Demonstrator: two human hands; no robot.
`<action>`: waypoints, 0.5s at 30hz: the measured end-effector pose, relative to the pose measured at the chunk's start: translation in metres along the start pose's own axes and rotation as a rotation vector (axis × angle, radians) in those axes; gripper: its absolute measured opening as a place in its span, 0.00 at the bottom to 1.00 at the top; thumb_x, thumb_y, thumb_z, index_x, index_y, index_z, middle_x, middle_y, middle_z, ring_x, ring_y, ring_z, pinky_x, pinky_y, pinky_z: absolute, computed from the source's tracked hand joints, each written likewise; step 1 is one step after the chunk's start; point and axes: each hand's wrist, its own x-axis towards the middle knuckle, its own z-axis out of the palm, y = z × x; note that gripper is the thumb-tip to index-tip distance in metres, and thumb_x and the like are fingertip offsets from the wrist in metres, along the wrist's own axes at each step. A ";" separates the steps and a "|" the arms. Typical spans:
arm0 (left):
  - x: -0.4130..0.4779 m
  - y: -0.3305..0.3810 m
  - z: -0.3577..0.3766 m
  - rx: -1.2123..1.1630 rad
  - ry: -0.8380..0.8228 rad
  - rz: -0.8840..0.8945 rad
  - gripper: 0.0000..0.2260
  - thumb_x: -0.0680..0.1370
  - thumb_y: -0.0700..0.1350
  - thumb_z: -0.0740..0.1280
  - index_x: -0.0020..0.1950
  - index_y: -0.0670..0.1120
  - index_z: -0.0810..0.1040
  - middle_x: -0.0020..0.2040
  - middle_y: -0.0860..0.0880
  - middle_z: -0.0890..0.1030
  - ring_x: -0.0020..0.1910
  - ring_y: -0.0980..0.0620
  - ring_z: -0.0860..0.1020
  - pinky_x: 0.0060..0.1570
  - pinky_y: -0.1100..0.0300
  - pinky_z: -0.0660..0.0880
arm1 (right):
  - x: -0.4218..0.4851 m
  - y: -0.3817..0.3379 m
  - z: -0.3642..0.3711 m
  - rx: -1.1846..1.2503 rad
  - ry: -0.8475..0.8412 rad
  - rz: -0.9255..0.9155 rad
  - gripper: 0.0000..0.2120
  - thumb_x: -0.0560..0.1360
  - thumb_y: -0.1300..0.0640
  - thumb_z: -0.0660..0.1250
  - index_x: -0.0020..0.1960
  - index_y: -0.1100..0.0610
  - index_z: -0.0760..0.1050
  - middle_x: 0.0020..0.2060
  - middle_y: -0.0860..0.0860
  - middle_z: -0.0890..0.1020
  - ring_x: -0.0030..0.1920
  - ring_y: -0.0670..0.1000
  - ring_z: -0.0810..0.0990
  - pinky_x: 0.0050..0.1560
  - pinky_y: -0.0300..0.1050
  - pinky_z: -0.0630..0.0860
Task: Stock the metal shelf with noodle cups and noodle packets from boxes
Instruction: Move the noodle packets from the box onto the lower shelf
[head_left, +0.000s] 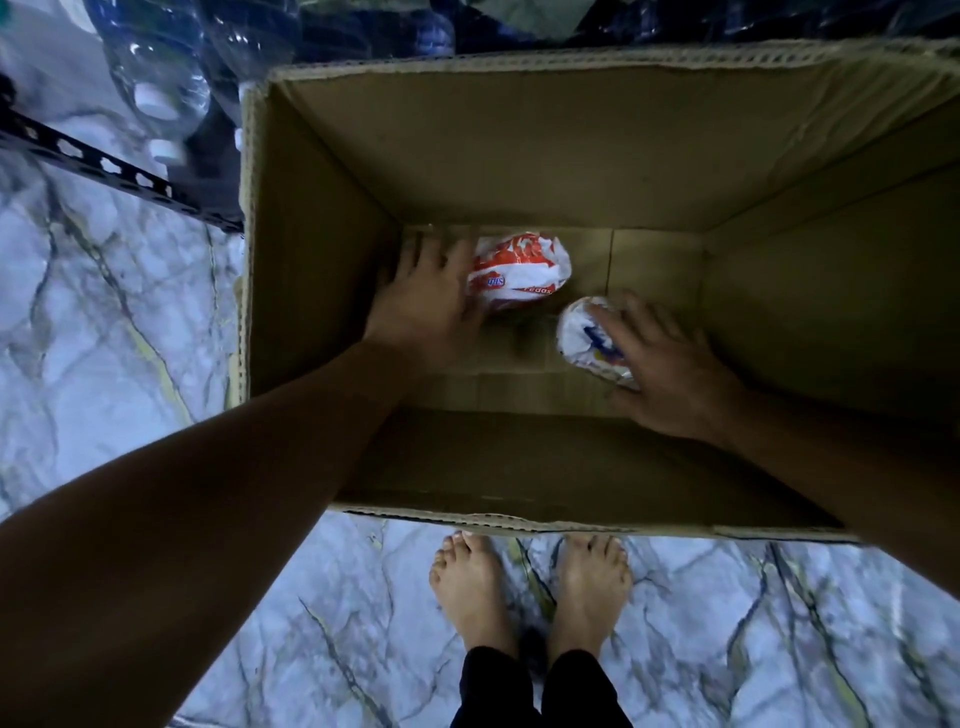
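Note:
A deep cardboard box (322, 291) stands open on the floor below me. Two noodle cups lie on its bottom. A red-and-white noodle cup (519, 270) lies on its side near the left; my left hand (426, 301) rests against its left side with fingers spread and fairly straight. A white-and-blue noodle cup (589, 338) lies to the right, and my right hand (670, 364) curls its fingers over it. Both arms reach down into the box.
A black perforated metal shelf bar (104, 166) runs across the marble floor (104, 332) at the left. Clear plastic bottles (161, 83) in wrap lie beyond the box's far left corner. My bare feet (530, 587) stand at the box's near edge.

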 end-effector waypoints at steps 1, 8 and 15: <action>0.001 0.004 0.000 0.048 0.030 0.068 0.33 0.81 0.59 0.63 0.82 0.52 0.56 0.80 0.42 0.60 0.80 0.37 0.56 0.73 0.35 0.62 | 0.002 -0.002 0.002 -0.027 -0.012 -0.046 0.48 0.75 0.40 0.69 0.81 0.39 0.39 0.82 0.50 0.43 0.81 0.62 0.49 0.72 0.72 0.60; 0.026 0.011 0.014 0.328 -0.078 0.359 0.40 0.79 0.67 0.62 0.81 0.66 0.38 0.85 0.49 0.41 0.80 0.29 0.51 0.70 0.26 0.60 | 0.016 -0.004 0.020 -0.209 0.026 -0.151 0.52 0.74 0.40 0.72 0.78 0.30 0.32 0.82 0.54 0.42 0.79 0.67 0.53 0.64 0.73 0.69; 0.043 0.005 0.026 0.387 -0.129 0.330 0.44 0.74 0.73 0.64 0.79 0.70 0.36 0.84 0.49 0.39 0.79 0.25 0.50 0.60 0.25 0.71 | 0.026 0.008 0.024 -0.324 0.045 -0.133 0.46 0.74 0.33 0.66 0.78 0.31 0.36 0.82 0.53 0.48 0.75 0.73 0.58 0.58 0.68 0.76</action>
